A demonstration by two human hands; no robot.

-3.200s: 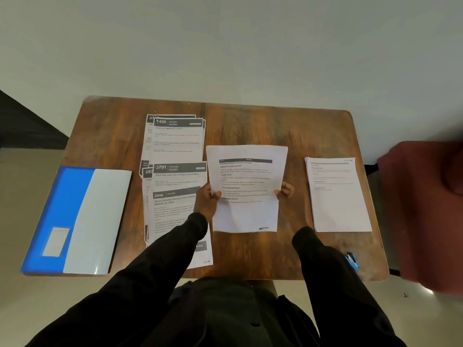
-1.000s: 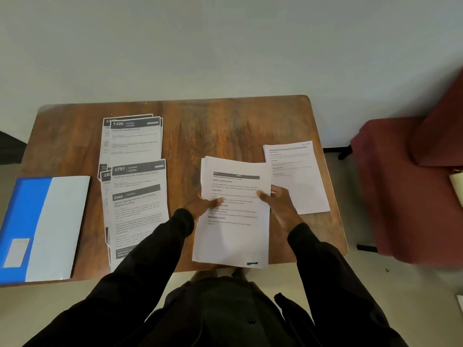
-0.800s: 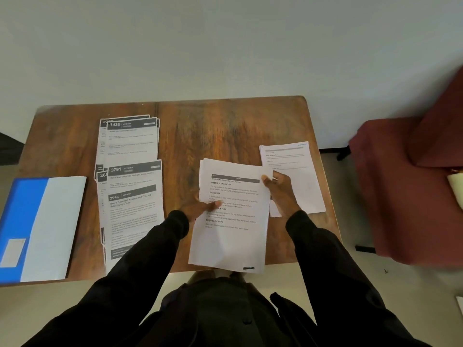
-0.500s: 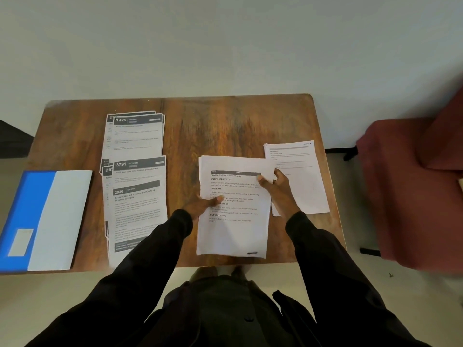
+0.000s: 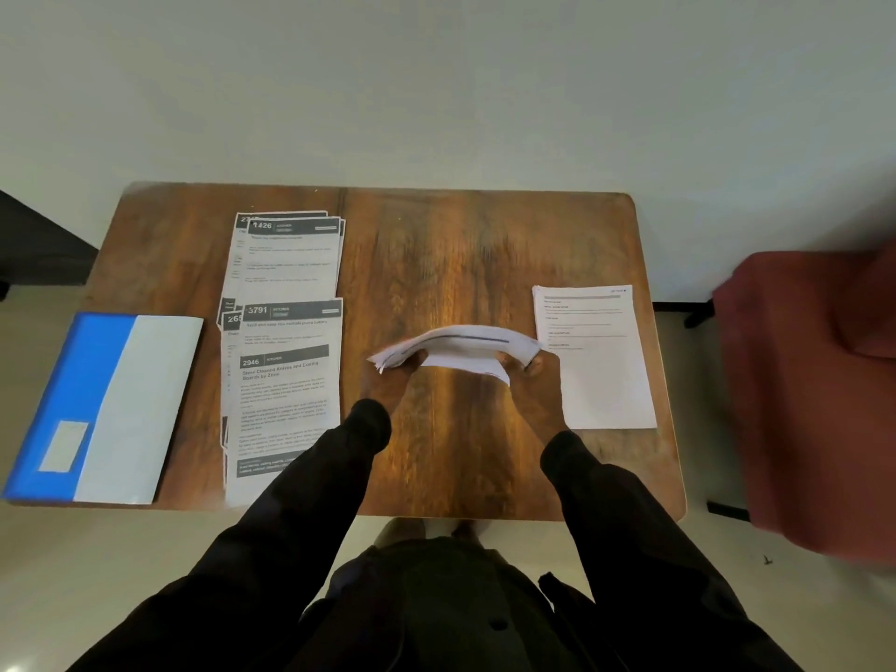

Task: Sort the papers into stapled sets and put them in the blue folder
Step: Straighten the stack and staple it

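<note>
Both hands hold a small stack of white printed sheets on edge above the middle of the wooden table; the stack bows upward. My left hand grips its left end and my right hand grips its right end. Several overlapping printed sheets with dark headers lie spread at the left. A separate white sheet lies flat at the right, beside my right hand. The blue folder, blue and pale grey, lies closed at the table's left edge.
A dark red upholstered chair stands just right of the table. A pale wall runs behind the far edge. My dark sleeves cross the near edge of the table, and the folder overhangs the left corner.
The stack lay flat under my hands half a second ago. Now both hands have lifted it and stood it on edge, so that it bows. The view has shifted slightly.
</note>
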